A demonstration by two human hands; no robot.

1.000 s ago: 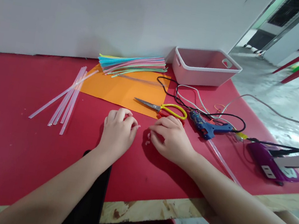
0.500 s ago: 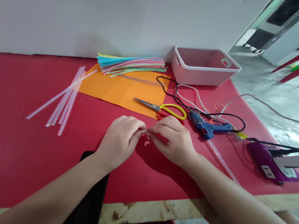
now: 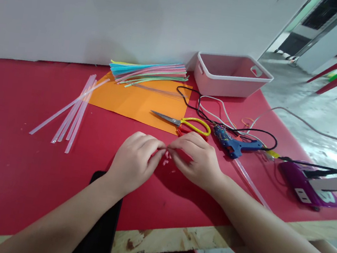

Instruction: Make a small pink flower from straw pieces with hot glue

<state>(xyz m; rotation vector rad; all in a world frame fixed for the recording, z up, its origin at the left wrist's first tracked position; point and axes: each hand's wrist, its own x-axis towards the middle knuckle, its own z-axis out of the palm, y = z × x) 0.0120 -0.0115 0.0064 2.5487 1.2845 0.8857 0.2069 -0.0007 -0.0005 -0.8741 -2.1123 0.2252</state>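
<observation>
My left hand (image 3: 136, 157) and my right hand (image 3: 197, 158) meet fingertip to fingertip over the red table, both closed in a pinch. What lies between the fingertips is too small and too covered to make out. Small pink bits (image 3: 166, 158) show just below the fingertips, in the gap between the hands. Right behind my right hand lie scissors (image 3: 174, 121) with one yellow and one red handle, the red one partly covered by the hand. Their blades rest on an orange sheet (image 3: 128, 101).
Pipe cleaners (image 3: 147, 72) lie at the back by a pink basket (image 3: 231, 85). Clear glue sticks (image 3: 75, 116) are on the left. A blue glue gun (image 3: 237, 144), tangled cords and a purple power strip (image 3: 308, 185) occupy the right. A black flat object (image 3: 100, 222) sits under my left forearm.
The hands stay almost in place, with the left fingers slightly more apart from the thumb. More pink bits show below the fingertips.
</observation>
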